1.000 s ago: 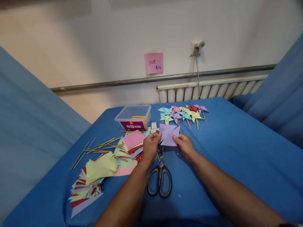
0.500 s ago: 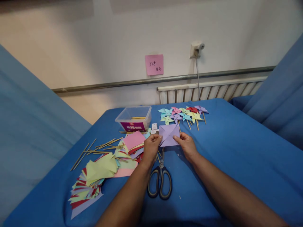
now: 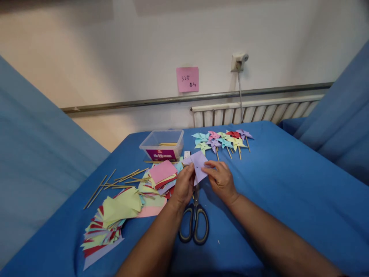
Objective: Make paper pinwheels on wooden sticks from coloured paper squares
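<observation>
Both of my hands hold a lilac paper square (image 3: 197, 163) just above the blue table (image 3: 288, 184). My left hand (image 3: 183, 185) pinches its left side and my right hand (image 3: 220, 177) pinches its right side, fingers folded over the paper. Black-handled scissors (image 3: 194, 223) lie on the cloth right below my hands.
Stacks of coloured paper squares (image 3: 121, 211) and loose wooden sticks (image 3: 115, 181) lie to the left. A clear plastic tub (image 3: 163, 145) stands behind them. Several finished paper pinwheels (image 3: 221, 140) lie at the back. A radiator (image 3: 253, 109) and pink note (image 3: 187, 79) are on the wall.
My hands have come closer together and the lilac square, held flat before, is now turned and bent between my fingers.
</observation>
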### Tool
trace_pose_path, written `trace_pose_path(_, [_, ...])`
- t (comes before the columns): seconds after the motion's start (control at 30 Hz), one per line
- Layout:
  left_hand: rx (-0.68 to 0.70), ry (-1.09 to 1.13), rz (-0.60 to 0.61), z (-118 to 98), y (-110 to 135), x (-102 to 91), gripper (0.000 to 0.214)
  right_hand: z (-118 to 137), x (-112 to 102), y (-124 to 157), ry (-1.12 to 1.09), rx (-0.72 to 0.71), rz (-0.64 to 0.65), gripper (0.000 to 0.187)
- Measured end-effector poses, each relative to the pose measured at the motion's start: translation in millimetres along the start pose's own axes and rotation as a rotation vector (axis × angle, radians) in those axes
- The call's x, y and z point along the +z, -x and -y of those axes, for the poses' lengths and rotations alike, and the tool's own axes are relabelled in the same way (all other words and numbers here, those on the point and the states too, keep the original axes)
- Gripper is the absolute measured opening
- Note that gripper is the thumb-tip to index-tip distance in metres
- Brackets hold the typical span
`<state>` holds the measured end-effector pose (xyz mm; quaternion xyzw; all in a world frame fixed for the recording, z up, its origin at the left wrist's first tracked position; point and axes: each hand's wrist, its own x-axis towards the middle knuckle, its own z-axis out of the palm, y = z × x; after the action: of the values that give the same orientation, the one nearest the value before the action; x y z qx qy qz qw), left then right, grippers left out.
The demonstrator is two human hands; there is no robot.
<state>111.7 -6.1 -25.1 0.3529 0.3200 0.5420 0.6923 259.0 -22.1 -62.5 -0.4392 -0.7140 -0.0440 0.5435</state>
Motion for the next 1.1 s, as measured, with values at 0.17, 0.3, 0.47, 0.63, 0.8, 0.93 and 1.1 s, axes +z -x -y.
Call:
trace_pose_path(0.17, [0.011,0.016,0.003,-4.6,0.7,-0.1,0.04,-0.1,1.1,0.7,0.091,-0.025,0.024,0.032])
trace_pose_path(0.3, [0.004,-0.077,-0.085,1.2,-2.6,-3.0,0.047,-2.0,0.0,1.6,0.086,0.004,0.019,0.034])
trace_pose_path(0.47, [0.01,-0.215,-0.217,5.7,-11.0,-15.9,0.047,-6.6,1.8,4.7,-0.185,0.253,-0.033,0.035])
trace_pose_path(0.63, [0.008,-0.461,-0.225,1.6,-11.9,-16.7,0.039,-16.2,2.5,5.1,-0.663,0.801,-0.003,0.035])
trace_pose_path(0.8, [-0.02,-0.577,-0.132,-0.3,-9.4,-9.9,0.034,-19.0,6.0,4.8,-1.014,1.042,0.104,0.035])
trace_pose_path(0.93, [0.035,-0.686,-0.193,0.2,-11.4,-13.5,0.036,-19.2,7.2,6.0,-1.002,1.06,0.12,0.042])
trace_pose_path(1.1, [0.045,-0.567,-0.247,0.7,-12.6,-15.1,0.036,-17.0,7.5,7.0,-0.939,1.042,0.185,0.043])
